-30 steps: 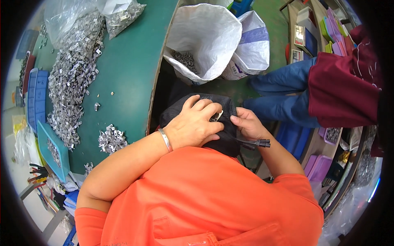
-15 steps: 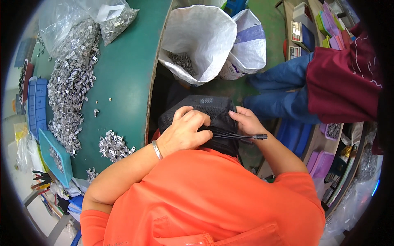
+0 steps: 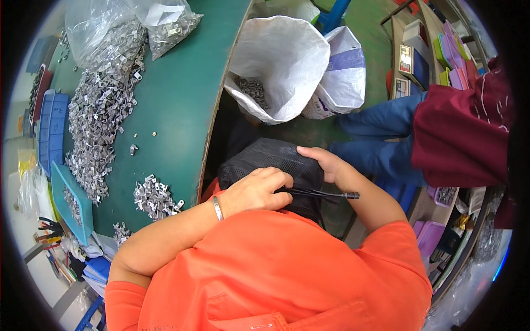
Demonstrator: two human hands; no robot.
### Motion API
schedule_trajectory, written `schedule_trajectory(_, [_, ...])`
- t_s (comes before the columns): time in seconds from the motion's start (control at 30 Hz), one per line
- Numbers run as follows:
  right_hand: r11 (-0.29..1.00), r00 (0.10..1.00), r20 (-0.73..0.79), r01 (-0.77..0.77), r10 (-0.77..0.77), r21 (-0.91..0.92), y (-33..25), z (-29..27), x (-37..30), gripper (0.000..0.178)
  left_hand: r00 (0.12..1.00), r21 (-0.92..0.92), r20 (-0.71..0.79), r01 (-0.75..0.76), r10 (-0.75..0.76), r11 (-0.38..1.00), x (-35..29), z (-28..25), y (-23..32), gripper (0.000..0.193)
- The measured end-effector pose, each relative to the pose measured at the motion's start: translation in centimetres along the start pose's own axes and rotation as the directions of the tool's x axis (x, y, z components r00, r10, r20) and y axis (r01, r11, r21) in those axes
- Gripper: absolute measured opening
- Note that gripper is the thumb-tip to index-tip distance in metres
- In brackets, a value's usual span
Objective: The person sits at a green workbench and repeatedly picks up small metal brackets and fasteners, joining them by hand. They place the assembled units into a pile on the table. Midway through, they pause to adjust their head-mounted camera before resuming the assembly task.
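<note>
A black mesh bag [image 3: 265,150] rests against my body, just right of the table edge. My right hand [image 3: 329,164] grips its right side, thumb on top and the other fingers mostly hidden behind it. Across the bag's near part lies my left hand [image 3: 256,192], wearing a silver bracelet, its fingers curled. From beside those fingers a bundle of thin black cables [image 3: 326,193] runs right, with a dark connector at its end, passing in front of my right wrist. The bag's contents are hidden.
The green table [image 3: 171,110] at left carries a long heap of small metal clips [image 3: 96,121] and a smaller pile [image 3: 154,198]. A white woven sack [image 3: 281,60] holding metal parts stands ahead. A person in a maroon top [image 3: 458,138] stands at right, near shelves with bins.
My left hand has moved slightly down and right. The thumb of my right hand has shifted left over the bag. The whole view has tilted, so the table and sacks appear displaced.
</note>
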State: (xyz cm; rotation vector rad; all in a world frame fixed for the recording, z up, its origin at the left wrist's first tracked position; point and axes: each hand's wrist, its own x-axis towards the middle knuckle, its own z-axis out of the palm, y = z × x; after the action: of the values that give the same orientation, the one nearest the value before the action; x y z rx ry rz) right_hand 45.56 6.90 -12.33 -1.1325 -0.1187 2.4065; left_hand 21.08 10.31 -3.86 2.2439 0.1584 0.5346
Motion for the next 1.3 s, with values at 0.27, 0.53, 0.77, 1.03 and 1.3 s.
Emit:
schedule_trajectory(0.27, [0.926, 0.943, 0.010, 0.328, -0.332, -0.189, 0.5, 1.1, -1.2, 0.047, 0.999, -0.015, 0.033, 0.010, -0.010, 1.000, -0.6, 0.4, 0.9, 0.028])
schedule_trajectory(0.53, [0.845, 0.906, 0.044, 0.409, -0.421, -0.344, -0.6, 2.4, -2.7, 0.058, 0.850, 0.243, -0.414, 0.447, -0.325, 0.861, -1.0, -2.5, 0.9, 0.035])
schedule_trajectory(0.77, [0.759, 0.867, 0.097, 0.477, -0.488, -0.443, -0.5, 3.0, -4.1, 0.059, 0.407, -0.309, 0.128, 0.883, -0.904, 0.353, -0.1, -4.8, -1.6, 0.082])
schedule_trajectory(1.03, [0.783, 0.898, 0.126, 0.431, -0.422, -0.449, -1.6, 3.0, -4.2, 0.060, 0.348, -0.757, 0.447, 0.639, -0.824, -0.140, -0.3, -3.8, -2.0, 0.069])
schedule_trajectory(1.3, [0.812, 0.973, 0.185, 0.219, -0.139, -0.540, -4.3, 3.0, -3.0, 0.074, 0.329, -0.782, 0.391, 0.611, -0.859, -0.122, 0.0, -3.8, -0.9, 0.063])
